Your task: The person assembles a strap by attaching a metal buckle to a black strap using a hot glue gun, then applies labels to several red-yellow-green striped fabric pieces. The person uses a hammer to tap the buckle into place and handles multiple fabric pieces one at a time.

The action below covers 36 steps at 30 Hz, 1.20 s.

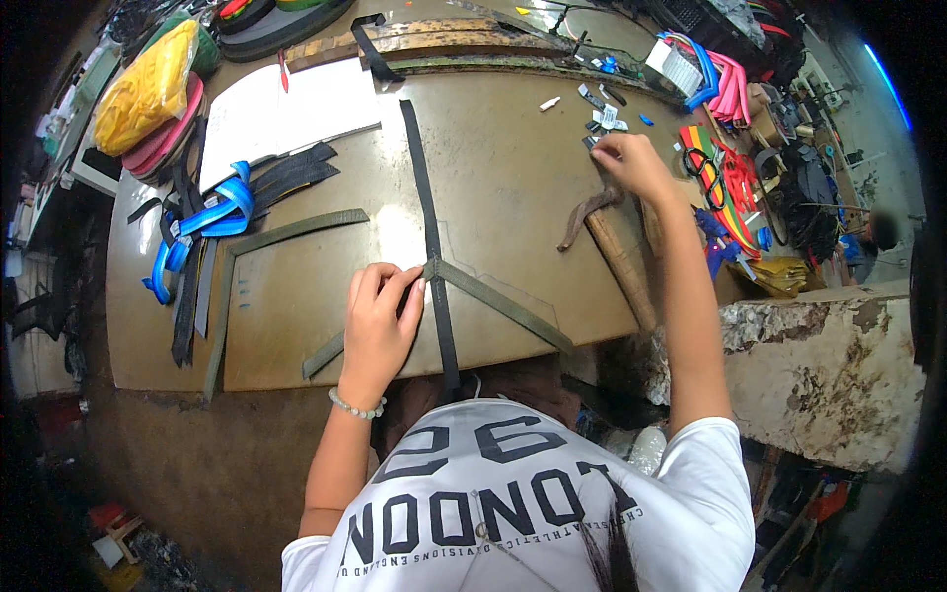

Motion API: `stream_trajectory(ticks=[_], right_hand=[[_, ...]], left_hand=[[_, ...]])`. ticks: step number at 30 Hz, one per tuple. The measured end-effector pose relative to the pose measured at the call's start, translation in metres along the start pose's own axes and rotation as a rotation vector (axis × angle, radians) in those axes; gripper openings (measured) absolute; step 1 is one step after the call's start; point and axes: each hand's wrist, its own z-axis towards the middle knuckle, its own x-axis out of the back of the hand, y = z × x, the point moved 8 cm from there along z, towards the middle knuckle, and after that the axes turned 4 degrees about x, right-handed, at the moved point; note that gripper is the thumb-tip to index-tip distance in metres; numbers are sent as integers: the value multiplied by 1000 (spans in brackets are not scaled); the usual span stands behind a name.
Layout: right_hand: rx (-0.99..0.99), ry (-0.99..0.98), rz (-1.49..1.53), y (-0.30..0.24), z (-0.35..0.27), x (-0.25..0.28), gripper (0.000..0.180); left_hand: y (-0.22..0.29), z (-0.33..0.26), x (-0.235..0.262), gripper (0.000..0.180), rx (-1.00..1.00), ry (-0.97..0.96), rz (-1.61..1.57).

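Note:
My left hand (380, 321) presses down on an olive webbing strap (503, 306) where it crosses a long black strap (430, 232) on the brown worktable (513, 178). The fingers pinch the olive strap at the crossing. My right hand (631, 163) reaches to the far right of the table, fingers bent over several small black and white pieces (602, 118); whether it holds one I cannot tell. A hammer (612, 237) with a wooden handle lies just below that hand.
Blue straps (207, 222) and black straps (286, 173) lie at the left with another olive strap (286, 232). White paper (286, 109) sits at the back. A yellow bag (148, 84), pink and coloured webbing (725, 89), scissors (702, 163) and clutter surround the table.

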Motion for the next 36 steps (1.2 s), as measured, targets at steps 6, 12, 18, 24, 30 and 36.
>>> stream_trajectory(ticks=[6, 12, 18, 24, 30, 36], right_hand=[[-312, 362, 461, -8, -17, 18, 28], [-259, 147, 1002, -175, -70, -38, 21], [-112, 229, 674, -227, -68, -70, 14], [-108, 310, 615, -230, -65, -75, 14], [-103, 274, 573, -235, -61, -76, 15], [-241, 207, 755, -225, -63, -81, 21]], left_hand=[[1, -2, 0, 17, -14, 13, 25], [1, -1, 0, 17, -13, 14, 25], [0, -4, -1, 18, 0, -4, 27], [0, -6, -1, 18, 1, 9, 23], [-2, -7, -1, 19, -12, 19, 23], [12, -11, 20, 23, -50, 104, 17]])
